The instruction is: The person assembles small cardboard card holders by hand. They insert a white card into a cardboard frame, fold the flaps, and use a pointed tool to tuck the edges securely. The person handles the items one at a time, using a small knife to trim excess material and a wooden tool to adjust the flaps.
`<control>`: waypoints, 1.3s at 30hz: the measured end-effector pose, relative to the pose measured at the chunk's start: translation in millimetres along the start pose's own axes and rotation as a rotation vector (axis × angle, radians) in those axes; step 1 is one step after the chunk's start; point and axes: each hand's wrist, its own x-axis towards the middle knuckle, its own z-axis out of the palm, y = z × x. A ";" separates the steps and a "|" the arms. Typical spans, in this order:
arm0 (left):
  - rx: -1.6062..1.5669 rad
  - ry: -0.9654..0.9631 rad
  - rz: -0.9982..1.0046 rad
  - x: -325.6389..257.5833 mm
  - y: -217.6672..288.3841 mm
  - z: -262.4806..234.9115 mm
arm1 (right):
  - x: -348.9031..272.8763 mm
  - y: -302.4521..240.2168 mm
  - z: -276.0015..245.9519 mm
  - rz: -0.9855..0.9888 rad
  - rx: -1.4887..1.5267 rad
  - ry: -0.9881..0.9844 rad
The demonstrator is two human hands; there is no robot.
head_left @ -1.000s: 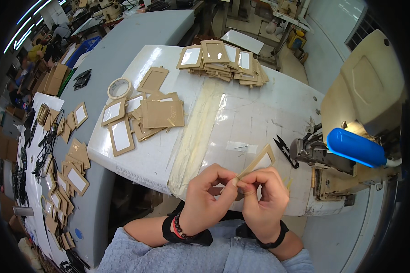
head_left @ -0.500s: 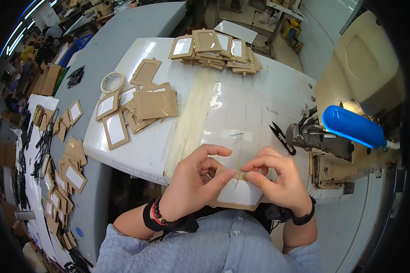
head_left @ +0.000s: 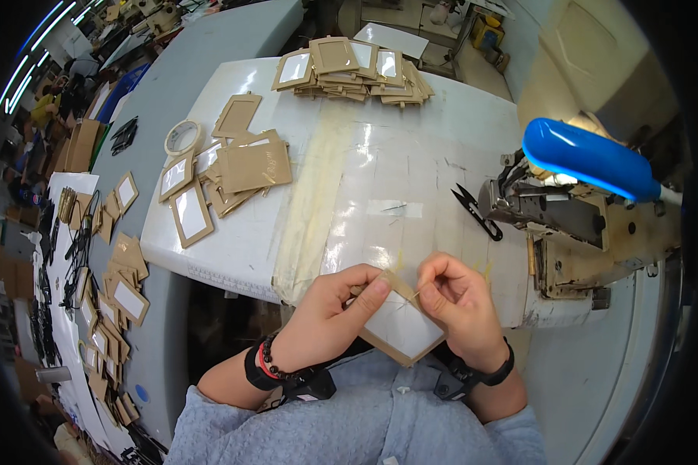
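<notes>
A tan card holder with a white window lies tilted close in front of my body, at the table's near edge. My left hand pinches its upper left corner between thumb and fingers. My right hand is closed at the holder's upper right side, thumb against curled fingers. A thin thread runs from the holder's edge to those right fingertips. Black thread snips lie beyond my right hand, beside the sewing machine.
At the far edge stands a pile of tan card holders. More holders lie at the left by a tape roll. A blue lamp overhangs the right side. Several holders cover the grey side table.
The card holder has turned so a corner points toward me. My right hand has shifted slightly right, away from my left, drawing the thread. The view has shifted a little.
</notes>
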 end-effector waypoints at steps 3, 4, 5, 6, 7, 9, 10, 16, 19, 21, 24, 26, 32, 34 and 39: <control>0.058 -0.020 -0.028 -1.9 2.4 3.8 | 2.4 11.1 -11.5 -0.044 0.126 0.039; 0.067 -0.025 -0.042 -2.0 3.4 5.1 | 4.1 13.6 -16.0 -0.102 0.108 0.033; 0.065 -0.023 -0.057 -2.5 3.8 5.8 | 5.2 12.3 -15.1 -0.099 0.174 0.020; 0.064 -0.022 -0.072 -3.0 4.2 6.4 | 5.6 9.5 -12.2 -0.095 0.240 0.008; 0.062 -0.020 -0.087 -3.3 4.7 7.0 | 6.1 8.7 -10.4 -0.092 0.305 -0.005; 0.078 -0.017 -0.102 -3.1 4.8 7.9 | 5.9 12.7 -11.1 -0.083 0.409 -0.025; 0.085 -0.014 -0.110 -3.2 4.9 8.4 | 5.1 13.5 -11.1 -0.075 0.448 -0.031; 0.108 -0.039 -0.100 -2.1 4.1 9.2 | 6.4 8.9 -13.4 -0.095 0.615 -0.116; 0.128 -0.054 -0.138 -2.1 6.4 8.5 | 7.9 6.9 -17.9 -0.102 0.617 -0.141; 0.131 -0.054 -0.144 -1.8 7.5 7.9 | 8.1 4.9 -20.3 -0.113 0.591 -0.140; 0.143 -0.053 -0.138 -1.2 7.8 7.1 | 6.5 -0.2 -23.5 -0.139 0.561 -0.135; 0.151 -0.050 -0.128 -0.8 8.3 6.4 | 5.2 -4.4 -25.9 -0.155 0.536 -0.134; 0.154 -0.036 -0.099 -1.7 9.0 3.4 | -7.0 -13.1 -34.9 -0.211 0.494 -0.075; 0.157 -0.041 -0.087 -2.1 10.6 2.5 | -12.0 -13.2 -38.0 -0.216 0.494 -0.095; 0.162 -0.025 -0.078 -3.2 13.0 2.1 | -24.8 -11.6 -40.8 -0.168 0.476 -0.152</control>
